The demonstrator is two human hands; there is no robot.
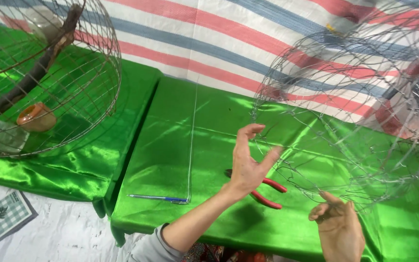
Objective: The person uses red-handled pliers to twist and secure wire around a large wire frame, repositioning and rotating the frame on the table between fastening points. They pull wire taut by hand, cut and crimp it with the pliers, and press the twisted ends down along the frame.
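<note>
Your left grip (248,162) is spread wide, fingertips at the rim of the half-woven wire-mesh cage (360,126); your right grip (338,224) curls loosely beneath it, holding nothing. Red-handled pliers (266,190) lie near the table's (170,160) front edge on glossy green satin.

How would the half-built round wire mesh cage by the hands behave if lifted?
The silvery round wire mesh cage is open, thin-wire netting, so probably light for its size. Its uneven outline suggests it flexes rather than staying stiff. Being rounded, it may roll on the shiny green cloth; the right hand touches its lower edge.
</note>
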